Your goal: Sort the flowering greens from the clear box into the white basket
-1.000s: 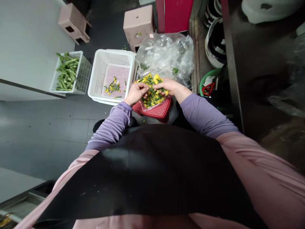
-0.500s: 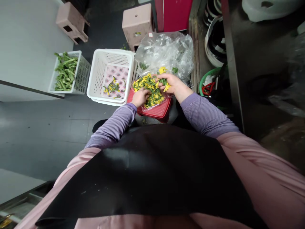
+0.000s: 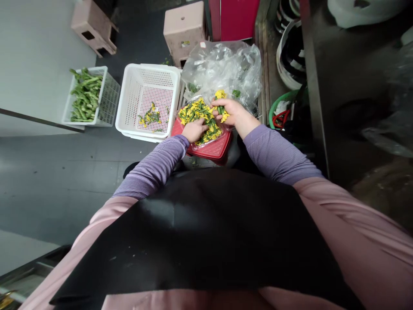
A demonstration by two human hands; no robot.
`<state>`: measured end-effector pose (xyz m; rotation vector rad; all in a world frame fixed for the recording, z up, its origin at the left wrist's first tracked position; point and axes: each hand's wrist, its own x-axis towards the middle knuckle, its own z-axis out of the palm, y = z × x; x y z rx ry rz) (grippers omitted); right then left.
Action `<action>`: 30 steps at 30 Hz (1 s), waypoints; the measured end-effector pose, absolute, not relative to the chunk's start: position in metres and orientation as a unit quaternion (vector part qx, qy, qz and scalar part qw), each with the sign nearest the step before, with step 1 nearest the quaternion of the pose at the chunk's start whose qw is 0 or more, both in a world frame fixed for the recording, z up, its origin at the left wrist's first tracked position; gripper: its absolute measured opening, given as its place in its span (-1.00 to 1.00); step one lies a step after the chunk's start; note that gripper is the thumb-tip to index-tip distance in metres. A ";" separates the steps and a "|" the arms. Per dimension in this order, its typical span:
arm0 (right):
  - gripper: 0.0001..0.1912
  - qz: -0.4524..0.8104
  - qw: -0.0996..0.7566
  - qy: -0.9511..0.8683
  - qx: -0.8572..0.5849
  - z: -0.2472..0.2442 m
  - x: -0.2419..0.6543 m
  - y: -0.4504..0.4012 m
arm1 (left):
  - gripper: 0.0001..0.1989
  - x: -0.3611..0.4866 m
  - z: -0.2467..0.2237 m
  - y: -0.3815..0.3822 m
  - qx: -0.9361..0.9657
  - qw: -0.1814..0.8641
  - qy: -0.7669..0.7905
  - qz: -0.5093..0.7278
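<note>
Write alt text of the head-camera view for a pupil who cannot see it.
A person's left hand touches a heap of yellow-flowered greens atop a red box, while the right hand holds a small bunch. A white basket stands to the left.

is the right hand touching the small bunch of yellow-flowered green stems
Touching: the head view shows the right hand holding the small bunch of yellow-flowered green stems, with yellow blooms showing past its grip.
</note>
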<state>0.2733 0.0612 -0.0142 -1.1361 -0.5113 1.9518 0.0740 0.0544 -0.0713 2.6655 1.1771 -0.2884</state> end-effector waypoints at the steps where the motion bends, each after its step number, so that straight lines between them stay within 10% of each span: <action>1: -0.80 0.769 0.402 -0.203 -0.453 -0.014 0.274 0.061 | -0.67 0.071 -0.073 0.055 0.907 0.105 0.398 -0.089; 17: -0.81 0.732 0.302 -0.321 -0.520 -0.027 0.267 0.058 | -0.84 0.081 -0.042 0.037 0.473 0.604 0.539 0.346; 30: -0.72 0.803 0.294 -0.299 -0.423 -0.018 0.271 0.053 | -0.84 0.068 -0.059 0.039 0.611 0.420 0.597 0.306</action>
